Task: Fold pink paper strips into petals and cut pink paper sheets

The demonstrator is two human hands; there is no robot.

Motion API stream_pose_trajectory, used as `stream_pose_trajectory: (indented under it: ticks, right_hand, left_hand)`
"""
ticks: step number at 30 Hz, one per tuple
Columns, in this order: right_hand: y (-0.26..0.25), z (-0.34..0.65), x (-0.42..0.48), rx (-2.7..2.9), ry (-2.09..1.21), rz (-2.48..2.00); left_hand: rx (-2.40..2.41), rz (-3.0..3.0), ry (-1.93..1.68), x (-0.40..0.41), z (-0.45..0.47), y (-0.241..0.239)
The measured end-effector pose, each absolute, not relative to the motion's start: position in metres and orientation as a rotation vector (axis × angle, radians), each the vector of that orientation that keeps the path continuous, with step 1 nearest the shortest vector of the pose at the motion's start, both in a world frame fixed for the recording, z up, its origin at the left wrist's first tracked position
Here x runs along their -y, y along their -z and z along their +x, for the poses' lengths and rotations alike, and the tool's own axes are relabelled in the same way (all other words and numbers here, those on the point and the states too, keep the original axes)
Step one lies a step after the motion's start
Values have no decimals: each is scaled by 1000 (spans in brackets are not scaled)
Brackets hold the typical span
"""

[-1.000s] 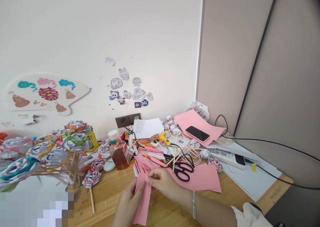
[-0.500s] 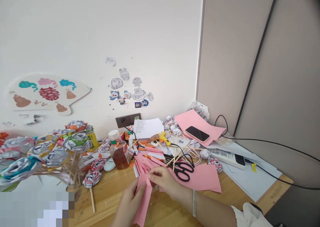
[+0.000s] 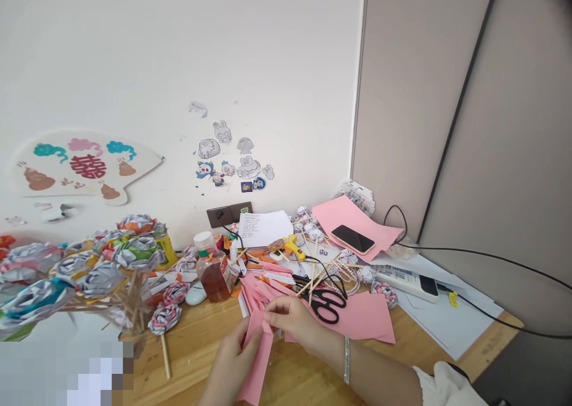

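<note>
A long pink paper strip [image 3: 257, 364] hangs over the wooden table [image 3: 196, 346] near the front edge. My left hand [image 3: 232, 358] holds the strip from the left, with its thumb pressed on the paper. From the right, my right hand [image 3: 290, 319] pinches the strip's upper end between thumb and fingers. A thin bracelet sits on my right wrist. Just behind my hands lies a pile of pink paper strips [image 3: 261, 287].
Black scissors [image 3: 326, 304] lie on a pink sheet [image 3: 366, 316] right of my hands. A brown bottle [image 3: 213, 275], a yellow glue gun [image 3: 292, 248], wooden sticks, a phone [image 3: 353, 239] and paper roses [image 3: 89, 269] crowd the table. Cables run along the right side.
My hands have shifted slightly on the pink strip; its upper end is folded over a little more. Nothing else has moved.
</note>
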State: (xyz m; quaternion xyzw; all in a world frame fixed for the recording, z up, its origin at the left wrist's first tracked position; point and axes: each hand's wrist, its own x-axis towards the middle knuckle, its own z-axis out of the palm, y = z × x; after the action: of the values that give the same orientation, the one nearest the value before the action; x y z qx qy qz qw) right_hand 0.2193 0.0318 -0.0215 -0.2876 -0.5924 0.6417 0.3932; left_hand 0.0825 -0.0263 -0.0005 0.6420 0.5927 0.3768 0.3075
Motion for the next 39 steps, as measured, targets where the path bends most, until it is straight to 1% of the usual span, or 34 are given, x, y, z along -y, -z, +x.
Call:
stream_pose_trajectory:
  ticks: [5, 10, 18, 30, 39]
  right_hand:
    - [17, 221, -29, 1532, -1618, -665]
    - [6, 224, -25, 1632, -1517, -637]
    - [19, 220, -31, 1659, -1369, -784]
    - [15, 221, -28, 1640, -1421, -796]
    - [19, 222, -25, 1769, -1246, -840]
  left_hand:
    - [-1579, 1701, -994, 27, 84, -1]
    - [-1532, 1652, -976, 27, 80, -6]
    - [-1511, 1596, -924, 21, 75, -2]
    - [-1549, 1646, -919, 23, 79, -2]
    - [-1605, 1653, -955, 23, 82, -1]
